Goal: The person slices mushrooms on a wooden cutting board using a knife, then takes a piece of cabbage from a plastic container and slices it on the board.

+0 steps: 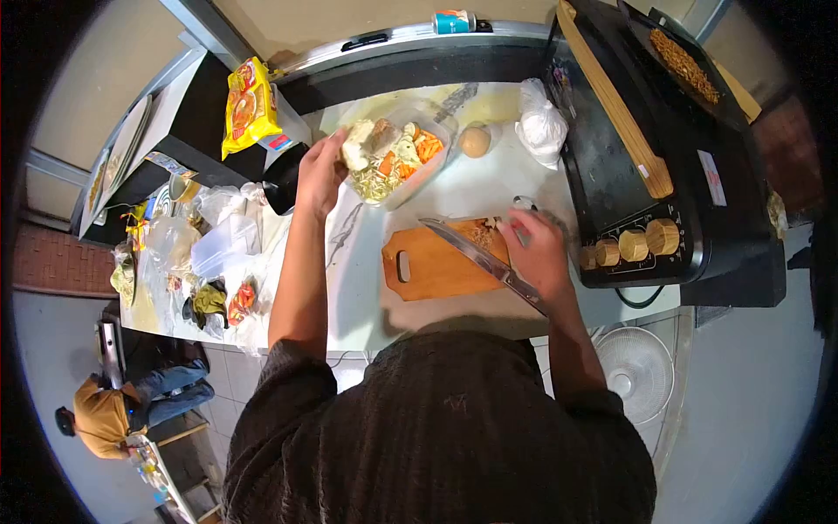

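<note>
My left hand (324, 171) is at the left edge of a clear plastic container (421, 185), its fingers closed around a pale cut piece of vegetable (356, 147). Shredded greens and orange carrot pieces (428, 145) fill the container. Over the right end of a wooden cutting board (436, 267) is my right hand (538, 249), fingers bent; whether it holds anything is unclear. A knife (471, 251) lies diagonally across the board, its handle under or beside that hand. Chopped brown bits (485, 234) rest on the board near the blade.
A round brown item (475, 141) and a white plastic bag (542, 124) stand behind the board. The black stove (646, 175) is at right. Plastic bags (218, 236) and a yellow packet (250, 106) are at left. Another person (109, 415) sits at lower left.
</note>
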The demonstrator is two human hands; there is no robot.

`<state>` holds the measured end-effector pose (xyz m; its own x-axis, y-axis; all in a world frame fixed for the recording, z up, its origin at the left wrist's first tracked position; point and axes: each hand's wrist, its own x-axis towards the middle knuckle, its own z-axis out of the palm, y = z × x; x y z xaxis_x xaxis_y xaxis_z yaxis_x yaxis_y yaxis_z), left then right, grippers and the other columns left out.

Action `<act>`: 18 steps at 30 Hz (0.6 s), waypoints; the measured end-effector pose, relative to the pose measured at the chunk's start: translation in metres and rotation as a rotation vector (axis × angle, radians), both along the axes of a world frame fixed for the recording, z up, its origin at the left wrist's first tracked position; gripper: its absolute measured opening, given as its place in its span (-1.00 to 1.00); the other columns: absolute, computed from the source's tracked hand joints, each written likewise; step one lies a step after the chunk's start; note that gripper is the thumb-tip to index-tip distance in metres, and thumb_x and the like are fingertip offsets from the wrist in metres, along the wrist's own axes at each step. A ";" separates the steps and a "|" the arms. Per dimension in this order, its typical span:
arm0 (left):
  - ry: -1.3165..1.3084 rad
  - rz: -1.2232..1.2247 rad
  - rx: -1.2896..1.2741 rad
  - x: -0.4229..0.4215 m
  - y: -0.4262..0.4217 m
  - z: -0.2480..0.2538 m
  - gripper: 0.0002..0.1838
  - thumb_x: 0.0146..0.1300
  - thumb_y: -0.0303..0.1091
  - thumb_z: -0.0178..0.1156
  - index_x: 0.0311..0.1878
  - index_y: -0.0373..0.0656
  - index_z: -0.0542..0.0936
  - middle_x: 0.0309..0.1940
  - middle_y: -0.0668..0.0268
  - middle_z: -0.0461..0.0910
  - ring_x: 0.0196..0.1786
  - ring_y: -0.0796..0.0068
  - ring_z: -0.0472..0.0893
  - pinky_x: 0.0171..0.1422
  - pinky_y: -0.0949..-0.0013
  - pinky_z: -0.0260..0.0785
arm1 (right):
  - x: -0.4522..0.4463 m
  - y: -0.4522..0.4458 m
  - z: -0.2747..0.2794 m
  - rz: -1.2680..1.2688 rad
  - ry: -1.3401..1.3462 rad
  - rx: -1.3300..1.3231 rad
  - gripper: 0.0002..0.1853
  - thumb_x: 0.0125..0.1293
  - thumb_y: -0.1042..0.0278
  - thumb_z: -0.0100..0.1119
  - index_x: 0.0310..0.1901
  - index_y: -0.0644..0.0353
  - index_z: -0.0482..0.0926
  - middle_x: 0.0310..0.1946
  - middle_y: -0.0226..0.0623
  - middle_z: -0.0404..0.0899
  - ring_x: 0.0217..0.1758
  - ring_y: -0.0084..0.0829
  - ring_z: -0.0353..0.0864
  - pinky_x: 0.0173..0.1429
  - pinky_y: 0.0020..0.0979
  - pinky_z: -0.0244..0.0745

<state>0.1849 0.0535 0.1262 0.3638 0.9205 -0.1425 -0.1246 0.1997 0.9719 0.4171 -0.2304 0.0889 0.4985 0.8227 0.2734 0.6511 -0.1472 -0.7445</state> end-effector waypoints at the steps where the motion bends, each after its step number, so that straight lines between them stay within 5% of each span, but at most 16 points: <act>1: -0.100 0.014 -0.060 -0.007 -0.007 0.001 -0.59 0.44 -0.11 0.27 0.11 -0.27 0.64 -0.06 0.30 0.71 -0.08 0.47 0.68 0.05 0.40 0.52 | 0.002 0.020 0.001 0.037 -0.007 -0.012 -0.71 0.31 0.21 0.36 -0.02 0.18 0.70 -0.27 -0.17 0.68 -0.17 -0.10 0.68 -0.08 -0.16 0.57; 4: -0.154 0.033 -0.119 -0.025 -0.023 0.001 -0.58 0.48 -0.08 0.22 0.15 -0.25 0.62 0.00 0.27 0.70 -0.01 0.43 0.68 0.12 0.35 0.54 | -0.001 0.086 0.009 0.170 -0.095 0.085 -0.72 0.29 0.20 0.35 -0.03 0.14 0.71 -0.26 -0.12 0.70 -0.17 -0.06 0.68 -0.05 -0.12 0.56; 11: -0.228 0.044 -0.198 -0.053 -0.070 -0.010 -0.50 0.57 -0.03 0.08 0.26 -0.30 0.55 0.11 0.16 0.67 0.09 0.35 0.69 0.20 0.33 0.56 | -0.031 0.241 0.005 0.212 -0.641 -0.349 -0.65 0.11 0.06 0.49 -0.19 0.11 0.70 -0.19 -0.14 0.75 -0.02 -0.05 0.69 0.15 -0.11 0.55; 18: -0.236 0.105 -0.260 -0.073 -0.104 -0.033 -0.39 0.56 0.02 0.04 0.35 -0.37 0.43 0.13 0.10 0.63 0.09 0.27 0.68 0.17 0.28 0.57 | -0.023 0.277 -0.016 0.327 -0.539 -0.462 -0.82 0.21 0.25 0.28 -0.20 0.09 0.74 -0.18 -0.11 0.76 0.03 0.00 0.70 0.18 -0.10 0.54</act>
<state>0.1116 -0.0503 0.0934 0.3194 0.8989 -0.2999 -0.3721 0.4101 0.8327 0.3944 0.0465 0.0730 0.1070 0.9943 0.0030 0.9693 -0.1036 -0.2228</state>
